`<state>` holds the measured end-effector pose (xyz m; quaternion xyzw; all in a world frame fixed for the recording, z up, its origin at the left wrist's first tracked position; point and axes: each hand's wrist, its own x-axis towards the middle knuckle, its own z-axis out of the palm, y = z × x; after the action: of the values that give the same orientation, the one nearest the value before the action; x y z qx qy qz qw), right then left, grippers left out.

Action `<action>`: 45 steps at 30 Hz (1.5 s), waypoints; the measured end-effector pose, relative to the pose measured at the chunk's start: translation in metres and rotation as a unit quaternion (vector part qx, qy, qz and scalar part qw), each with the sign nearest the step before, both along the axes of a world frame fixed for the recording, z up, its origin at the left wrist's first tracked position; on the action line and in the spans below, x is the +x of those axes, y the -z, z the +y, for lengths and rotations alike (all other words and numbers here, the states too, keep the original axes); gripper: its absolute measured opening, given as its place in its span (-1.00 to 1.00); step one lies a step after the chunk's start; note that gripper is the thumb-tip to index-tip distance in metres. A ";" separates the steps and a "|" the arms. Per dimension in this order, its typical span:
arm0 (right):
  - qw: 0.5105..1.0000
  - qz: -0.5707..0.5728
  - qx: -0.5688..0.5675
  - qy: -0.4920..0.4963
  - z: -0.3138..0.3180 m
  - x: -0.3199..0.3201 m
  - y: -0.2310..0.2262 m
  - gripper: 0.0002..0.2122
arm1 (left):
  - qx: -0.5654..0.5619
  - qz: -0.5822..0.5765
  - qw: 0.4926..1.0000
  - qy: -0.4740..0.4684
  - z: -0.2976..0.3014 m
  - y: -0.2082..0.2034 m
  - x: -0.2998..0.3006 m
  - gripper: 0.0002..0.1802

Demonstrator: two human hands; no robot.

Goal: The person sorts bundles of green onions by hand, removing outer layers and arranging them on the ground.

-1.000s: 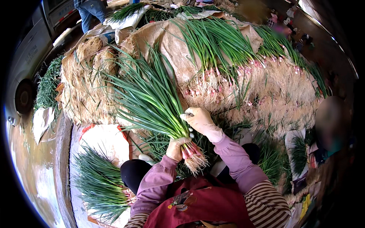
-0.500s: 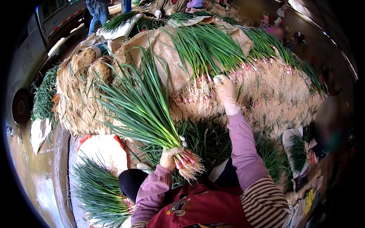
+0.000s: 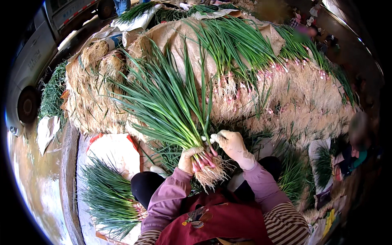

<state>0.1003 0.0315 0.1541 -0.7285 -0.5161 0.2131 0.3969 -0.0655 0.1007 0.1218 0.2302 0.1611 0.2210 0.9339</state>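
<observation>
My left hand [image 3: 188, 160], in a pale glove, is wrapped round a bunch of green onions [image 3: 173, 116] just above the pink bulbs. Its long leaves fan up and to the left, while the tangled pale roots hang toward my lap. Close on the right, my gloved right hand [image 3: 234, 148] pinches the lower stem of a green onion [image 3: 207, 122] against the bunch's edge. That stalk's leaves rise beside the others. Beyond my hands, more green onions [image 3: 241, 45] lie in a row on a heap, their bulbs and roots facing me.
A tan cloth [image 3: 175, 36] partly covers the root-fringed heap [image 3: 294, 98]. At lower left, a pile of green onions [image 3: 108, 196] rests by a white sack [image 3: 114, 153]. A concrete curb [image 3: 70, 175] runs along the left. A vehicle [image 3: 30, 69] stands behind it.
My right hand has drawn back from the row on the heap to the bunch, bringing a green onion with it. My left hand keeps its hold on the bunch.
</observation>
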 end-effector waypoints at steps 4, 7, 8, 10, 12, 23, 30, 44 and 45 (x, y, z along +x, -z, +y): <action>0.994 0.112 -0.007 0.011 0.040 -0.002 0.008 -0.79 | 0.036 0.052 0.998 -0.007 -0.001 0.002 0.004 -0.60; 0.985 0.145 0.023 0.090 0.036 -0.022 0.018 -0.85 | 0.026 0.078 0.996 -0.034 -0.002 0.010 0.000 -0.60; 0.995 -0.059 0.019 0.082 0.030 -0.019 0.026 -0.82 | 0.014 0.050 0.997 -0.062 -0.003 0.015 0.002 -0.61; 0.967 -0.179 -0.164 0.075 0.021 0.002 0.039 -0.76 | -0.031 -0.019 0.999 0.038 0.010 0.027 -0.003 -0.66; 0.930 -0.228 -0.279 -0.066 0.010 0.036 0.048 -0.71 | -0.044 -0.072 0.996 0.031 0.011 0.022 -0.005 -0.62; 0.933 -0.304 -0.062 0.182 0.128 0.117 -0.085 -0.65 | -0.012 -0.072 0.996 -0.048 0.007 0.017 -0.001 -0.60; 0.991 -0.004 0.041 -0.124 -0.012 0.007 -0.015 -0.79 | -0.043 -0.094 0.994 -0.022 0.003 0.008 -0.002 -0.43; 0.985 -0.155 0.071 -0.020 0.017 -0.029 0.008 -0.82 | 0.005 0.077 0.997 0.010 -0.001 0.023 -0.004 -0.62; 0.979 -0.154 0.132 0.001 0.017 -0.034 0.017 -0.86 | -0.006 0.054 0.998 0.036 0.004 0.030 -0.007 -0.62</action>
<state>0.0660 0.0487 0.1369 -0.6943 -0.5939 0.0281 0.4055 -0.0726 0.1043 0.0918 0.2414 0.2042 0.1739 0.9326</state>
